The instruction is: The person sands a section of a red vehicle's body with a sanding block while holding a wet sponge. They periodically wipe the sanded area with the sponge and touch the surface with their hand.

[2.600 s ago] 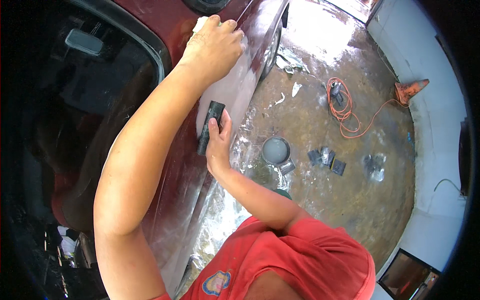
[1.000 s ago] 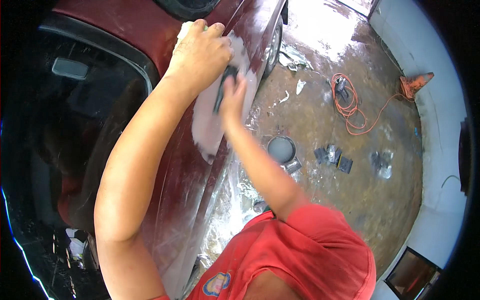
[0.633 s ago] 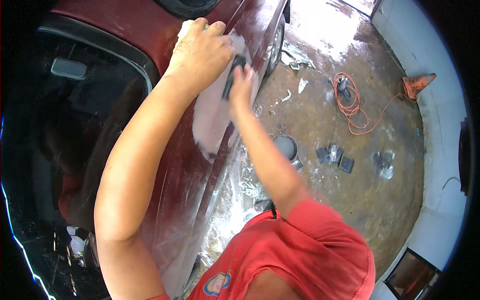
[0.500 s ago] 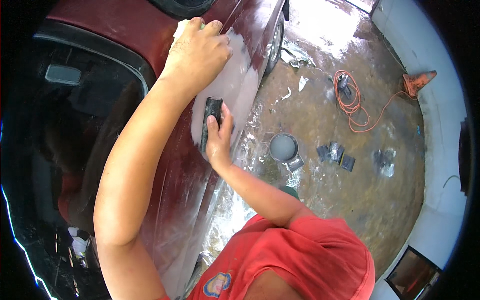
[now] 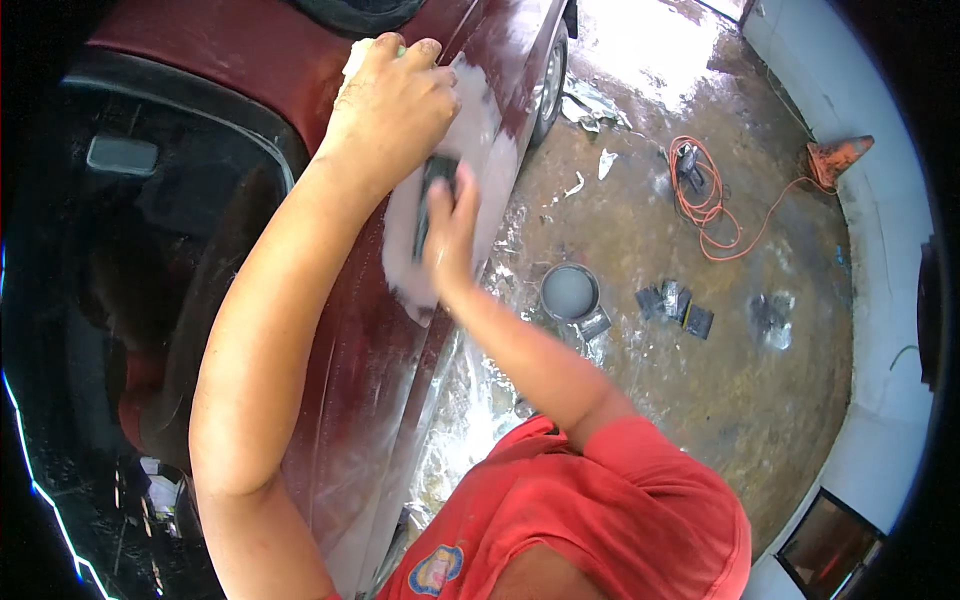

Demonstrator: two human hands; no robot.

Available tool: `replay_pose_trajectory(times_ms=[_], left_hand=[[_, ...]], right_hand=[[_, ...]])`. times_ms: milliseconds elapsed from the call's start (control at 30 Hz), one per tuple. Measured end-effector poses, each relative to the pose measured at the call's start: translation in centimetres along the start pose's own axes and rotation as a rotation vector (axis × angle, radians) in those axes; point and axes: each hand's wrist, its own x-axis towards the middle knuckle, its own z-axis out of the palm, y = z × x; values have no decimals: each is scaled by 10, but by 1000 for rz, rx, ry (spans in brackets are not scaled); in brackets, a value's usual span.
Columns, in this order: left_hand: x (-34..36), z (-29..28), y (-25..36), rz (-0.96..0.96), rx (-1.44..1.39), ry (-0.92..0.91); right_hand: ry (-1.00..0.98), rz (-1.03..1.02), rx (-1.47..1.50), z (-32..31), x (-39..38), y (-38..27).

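Observation:
My left hand point(image 5: 395, 110) is closed around a pale sponge point(image 5: 356, 60), only part of which shows past the fingers. It rests high on the dark red car body point(image 5: 340, 380), above a whitish-grey filler patch point(image 5: 485, 135). Lower on that patch, my right hand point(image 5: 450, 230) grips a dark sanding block point(image 5: 425, 215) lengthwise, thumb on one side and fingers on the other. The block lies against the patch; hand and block are smeared by motion.
A bucket of grey water point(image 5: 569, 292) stands on the wet floor, near several dark sandpaper pieces point(image 5: 675, 303). Farther off lie a coiled orange hose point(image 5: 700, 205) and an orange cone point(image 5: 838, 160) by the wall. The car's wheel point(image 5: 550, 88) is ahead.
My right hand has slid the sanding block forward along the patch, toward my left hand. The left hand with the sponge has barely moved.

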Motion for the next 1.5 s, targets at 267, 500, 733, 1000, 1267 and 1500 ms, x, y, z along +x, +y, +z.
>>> replay_pose_trajectory(times_ms=[267, 500, 733, 1000, 1267, 1500], left_hand=[[-1, 4, 1, -6, -22, -79], [4, -3, -1, -1, -24, -32], [-3, 0, 0, -11, 10, -40], [2, -2, 1, -1, 7, -4], [0, -3, 4, -2, -8, 3], [-2, 5, 1, 5, 22, -51]], right_hand=[[8, -37, -35, 7, 25, 14], [23, -66, -28, -5, 104, 4], [-64, -74, -71, -4, -23, 22], [47, 87, 96, -8, 124, 16], [-6, -42, -43, -10, 4, 43], [15, 20, -18, -3, 38, 36]])
